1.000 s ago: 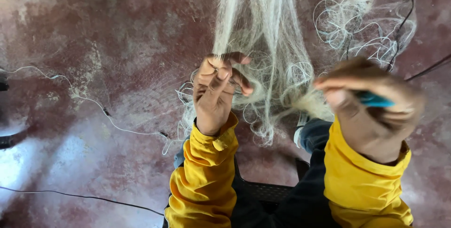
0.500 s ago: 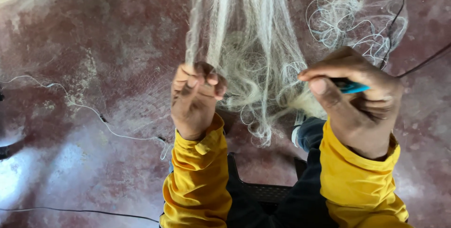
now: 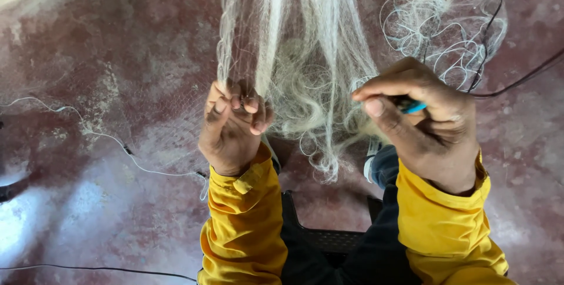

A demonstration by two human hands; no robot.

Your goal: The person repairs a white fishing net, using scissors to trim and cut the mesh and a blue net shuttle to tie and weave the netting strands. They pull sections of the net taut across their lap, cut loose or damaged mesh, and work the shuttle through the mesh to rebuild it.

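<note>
A pale, fine-meshed fishing net [image 3: 305,38] hangs down in bunched strands from the top of the head view. My left hand [image 3: 232,126] grips a gathered strand of the net near its lower edge, fingers curled around it. My right hand [image 3: 426,123] is closed around a small blue tool [image 3: 413,107], only its tip showing between thumb and fingers, held against the net's right side. Both arms wear yellow sleeves.
Loose curls of thin white line [image 3: 446,32] hang at the upper right. A dark cable [image 3: 517,76] crosses the right edge. A white cord [image 3: 100,138] trails over the reddish floor [image 3: 106,56] at left. A black stool edge [image 3: 329,238] shows between my arms.
My left hand has slid left along the net and closed on a new bunch of strands. My right hand with the blue tool has shifted slightly left and up.
</note>
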